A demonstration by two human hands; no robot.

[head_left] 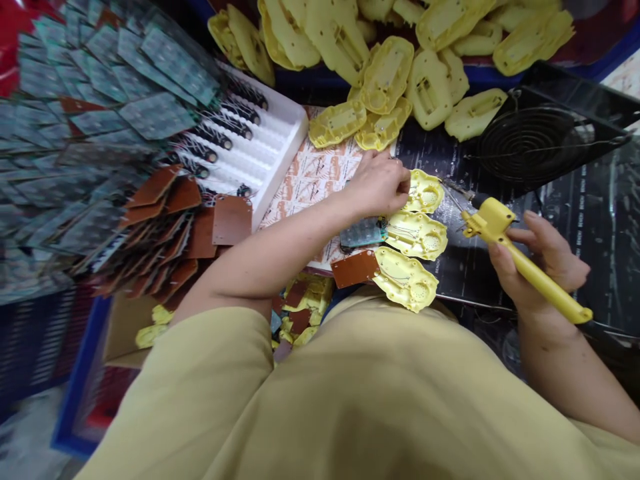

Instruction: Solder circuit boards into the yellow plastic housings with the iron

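Observation:
My right hand (545, 260) is wrapped round a yellow soldering gun (530, 270), its thin tip slanting left toward the farthest of three yellow plastic shells (425, 191). At the left edge of that shell is my left hand (380, 180), its fingers curled and pinched; whatever they hold is hidden. Nearer my body lie the middle shell (420, 233), with thin wires inside and a green circuit board (363, 232) beside it, and the nearest shell (407, 277), with a brown circuit board (355, 268) at its left side.
Large piles of green boards (100, 120) and brown boards (165, 233) cover the left side. A white foam tray (280, 133) holds small black wired parts. More yellow shells (385, 73) are heaped at the back. A black fan (535, 143) stands at the right.

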